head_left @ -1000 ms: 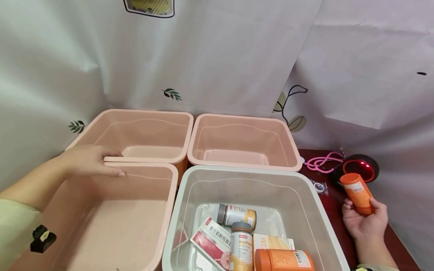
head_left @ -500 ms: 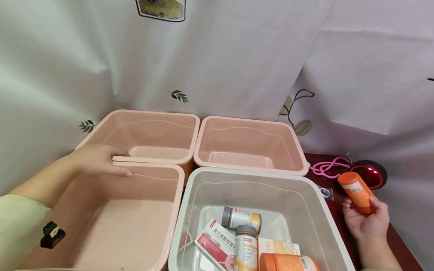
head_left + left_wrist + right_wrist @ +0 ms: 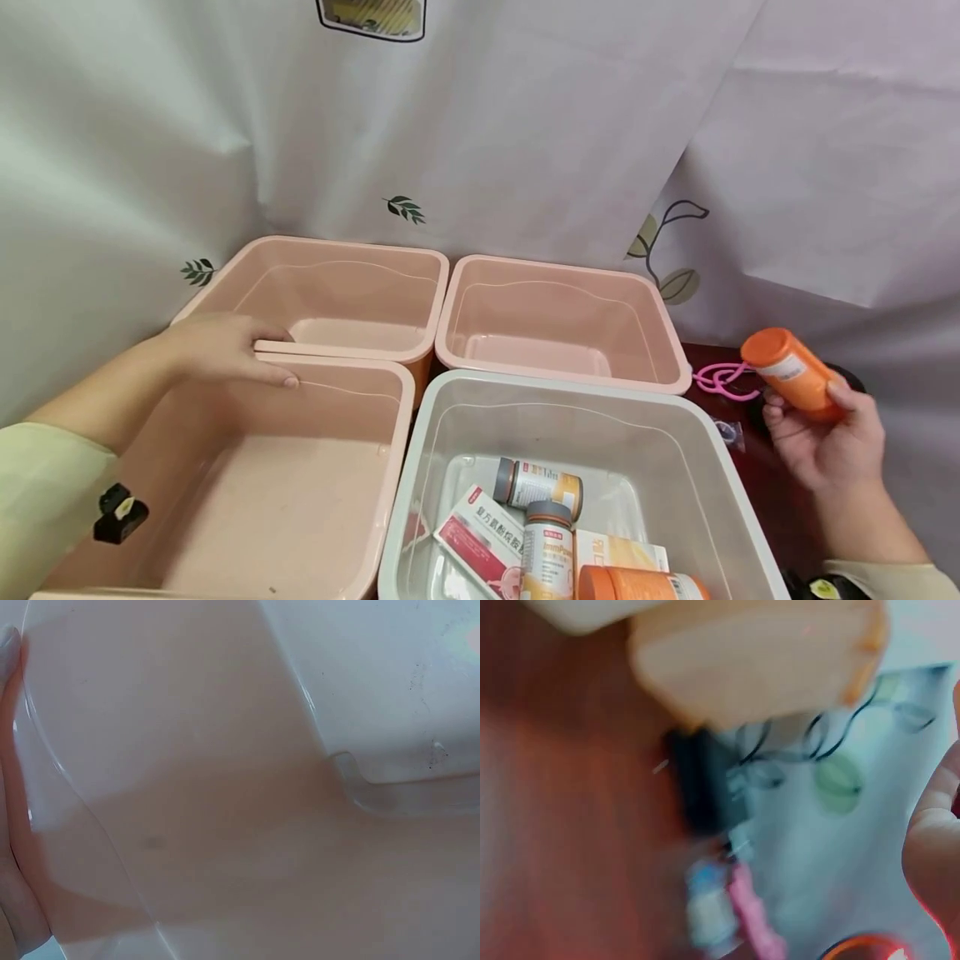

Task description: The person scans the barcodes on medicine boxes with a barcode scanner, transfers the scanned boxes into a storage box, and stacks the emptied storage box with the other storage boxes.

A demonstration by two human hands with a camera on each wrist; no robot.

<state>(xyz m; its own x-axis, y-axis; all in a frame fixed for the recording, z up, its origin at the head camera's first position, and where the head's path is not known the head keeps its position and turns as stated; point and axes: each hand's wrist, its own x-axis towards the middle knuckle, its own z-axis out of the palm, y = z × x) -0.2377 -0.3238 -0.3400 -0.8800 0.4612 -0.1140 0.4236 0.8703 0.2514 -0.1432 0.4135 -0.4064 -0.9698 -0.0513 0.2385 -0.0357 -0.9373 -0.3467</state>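
Note:
My left hand grips the adjoining rims of the two left pink plastic bins. Its fingers reach over into the rear left bin, and the thumb lies inside the front left bin. In the left wrist view only the edge of that hand shows, beside the pink wall. At far right my right hand holds an orange bottle, tilted, with its top end toward the upper left. The bottle is above the dark red table, right of the grey bin. The right wrist view is blurred and shows part of the hand.
Inside the grey bin are a medicine box, two grey-capped bottles, one lying, a yellowish box and another orange bottle. Behind stands a rear right pink bin. A pink cord lies on the table.
My right hand has raised the orange bottle and shifted slightly right, now covering most of the black, red-lit device. The left hand keeps its grip on the rims. The head view has turned slightly left.

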